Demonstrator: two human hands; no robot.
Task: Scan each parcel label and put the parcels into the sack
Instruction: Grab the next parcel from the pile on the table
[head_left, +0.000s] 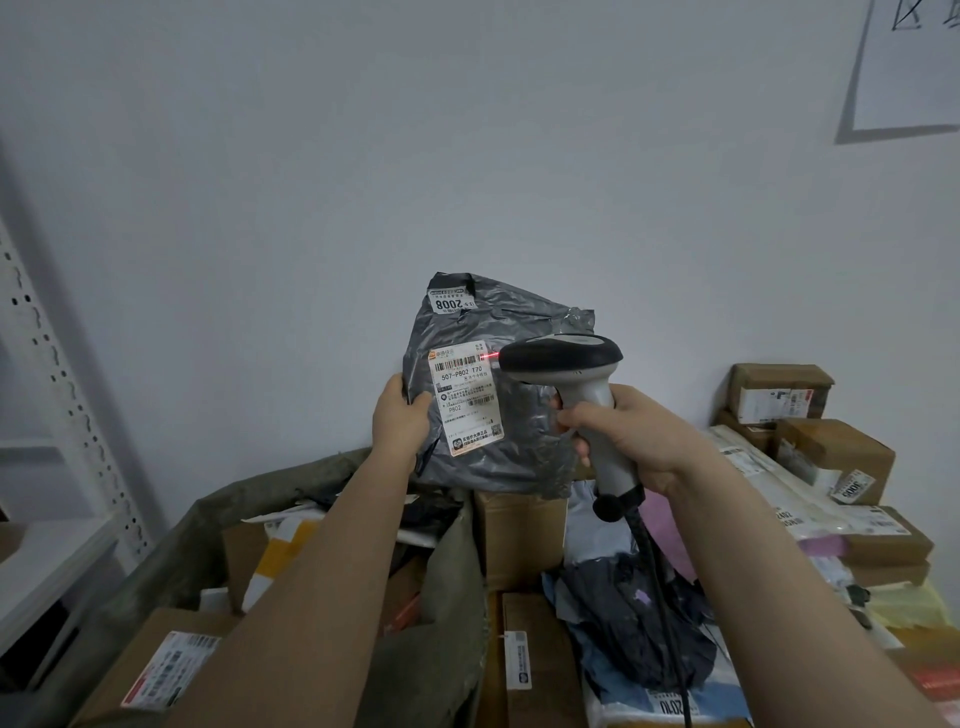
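One scanner (561, 358) hides part of the grey parcel (483, 322).

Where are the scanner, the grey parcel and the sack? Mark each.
scanner (563, 356), head view, on its dark head.
grey parcel (519, 318), head view, on bare wrinkled plastic, upper right.
sack (260, 483), head view, on its back rim.

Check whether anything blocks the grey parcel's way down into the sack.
Nothing visible blocks it. The left hand holds the grey parcel above the far rim of the sack; the mouth gapes open below, with other parcels lying inside.
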